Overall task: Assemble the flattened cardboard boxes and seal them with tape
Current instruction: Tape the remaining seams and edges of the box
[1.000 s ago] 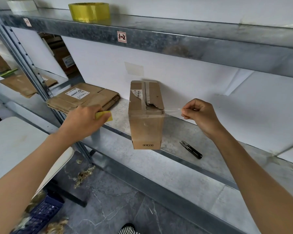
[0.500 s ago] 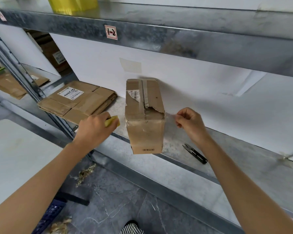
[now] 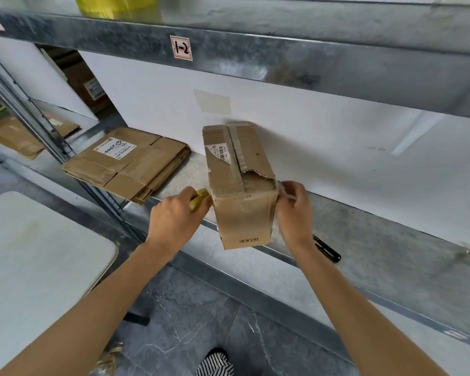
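An assembled brown cardboard box [image 3: 242,210] stands on the metal shelf [image 3: 364,240], its front end over the shelf's edge and its top flap torn near the front. My left hand [image 3: 174,221] grips a yellow tape roll [image 3: 198,199] against the box's left side. My right hand [image 3: 295,210] pinches the clear tape end [image 3: 282,187] at the box's upper right corner. Clear tape lies across the front of the box top.
A stack of flattened cardboard boxes [image 3: 130,164] lies on the shelf to the left. Black snips [image 3: 327,251] lie on the shelf right of the box. A large yellow tape roll [image 3: 117,6] sits on the upper shelf. A white table [image 3: 38,261] stands at lower left.
My right hand has moved left with the tape end, from well right of the box to its right corner. My left hand with the roll has closed in on the box's left side.
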